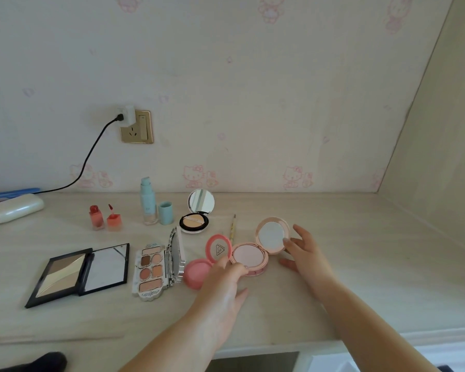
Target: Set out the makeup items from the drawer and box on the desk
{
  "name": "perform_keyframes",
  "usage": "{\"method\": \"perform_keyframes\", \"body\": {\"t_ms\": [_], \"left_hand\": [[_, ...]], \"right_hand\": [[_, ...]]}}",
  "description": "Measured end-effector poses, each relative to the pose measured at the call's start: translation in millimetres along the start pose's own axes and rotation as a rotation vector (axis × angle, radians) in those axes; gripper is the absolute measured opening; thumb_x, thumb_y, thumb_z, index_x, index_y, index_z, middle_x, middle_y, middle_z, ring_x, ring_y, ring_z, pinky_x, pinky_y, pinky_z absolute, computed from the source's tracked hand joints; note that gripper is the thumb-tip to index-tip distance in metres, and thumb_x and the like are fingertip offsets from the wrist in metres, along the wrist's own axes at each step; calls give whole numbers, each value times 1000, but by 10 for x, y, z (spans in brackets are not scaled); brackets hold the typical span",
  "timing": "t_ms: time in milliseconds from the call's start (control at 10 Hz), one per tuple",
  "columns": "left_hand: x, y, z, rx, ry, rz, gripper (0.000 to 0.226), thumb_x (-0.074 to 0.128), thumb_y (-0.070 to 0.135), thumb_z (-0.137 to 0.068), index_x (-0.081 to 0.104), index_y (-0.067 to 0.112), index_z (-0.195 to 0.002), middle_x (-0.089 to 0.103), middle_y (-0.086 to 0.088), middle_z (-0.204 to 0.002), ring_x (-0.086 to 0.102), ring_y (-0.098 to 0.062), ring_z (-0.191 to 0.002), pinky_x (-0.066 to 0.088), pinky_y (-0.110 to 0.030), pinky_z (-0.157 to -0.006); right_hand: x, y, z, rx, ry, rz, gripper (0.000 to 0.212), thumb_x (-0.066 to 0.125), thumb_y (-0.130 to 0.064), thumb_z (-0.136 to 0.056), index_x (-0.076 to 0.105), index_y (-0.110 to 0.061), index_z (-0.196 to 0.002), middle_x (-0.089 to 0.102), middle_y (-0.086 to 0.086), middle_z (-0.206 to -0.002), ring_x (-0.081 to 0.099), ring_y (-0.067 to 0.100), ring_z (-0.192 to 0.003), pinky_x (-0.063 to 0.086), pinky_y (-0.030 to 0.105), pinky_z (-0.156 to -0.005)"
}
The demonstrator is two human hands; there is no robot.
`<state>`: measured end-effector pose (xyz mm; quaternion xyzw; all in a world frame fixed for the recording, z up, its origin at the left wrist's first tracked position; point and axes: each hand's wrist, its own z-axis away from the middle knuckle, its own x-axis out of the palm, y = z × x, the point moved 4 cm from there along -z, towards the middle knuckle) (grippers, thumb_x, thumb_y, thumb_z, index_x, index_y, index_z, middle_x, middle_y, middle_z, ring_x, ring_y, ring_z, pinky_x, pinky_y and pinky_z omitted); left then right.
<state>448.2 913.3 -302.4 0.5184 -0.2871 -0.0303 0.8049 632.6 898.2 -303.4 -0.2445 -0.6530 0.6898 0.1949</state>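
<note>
A rose-gold powder compact [250, 255] lies on the pale desk [360, 251] with its mirrored lid standing up. My left hand [226, 288] pinches the front rim of its base. My right hand [304, 245] touches the right edge of the lid with spread fingers. Just left of it sits a round pink blush [199, 272], lid up. Further left lie a multi-pan eyeshadow palette [151, 272] and a black contour palette [75, 272], both unfolded.
Behind stand a cushion compact [195, 222] with mirror raised, a blue-capped bottle [148, 202] and its loose cap [165, 213], two red lip tints [105, 218] and a pencil [232, 226]. A white case [14, 208] and black cable [91, 154] are far left. A cabinet wall [435, 157] bounds the right.
</note>
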Motion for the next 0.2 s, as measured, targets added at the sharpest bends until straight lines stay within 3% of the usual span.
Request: {"method": "perform_keyframes", "body": {"t_ms": [100,200], "left_hand": [[5,30,97,23,12,-20,41,49,2,-89,51,24,-123,55,7,-125,49,-11,-112,39,-38,-100],[-62,15,178,80,30,-76,59,49,4,-91,30,20,-145,49,2,-128,46,-13,-114,41,-33,-96]], "right_hand": [[-31,-2,58,-4,16,-104,54,53,-16,-95,31,-19,-145,55,-11,-108,60,13,-99,51,33,-88],[-77,-7,136,-36,70,-110,52,51,-13,-95,33,-18,-144,50,-1,-125,54,16,-111,48,30,-85]]}}
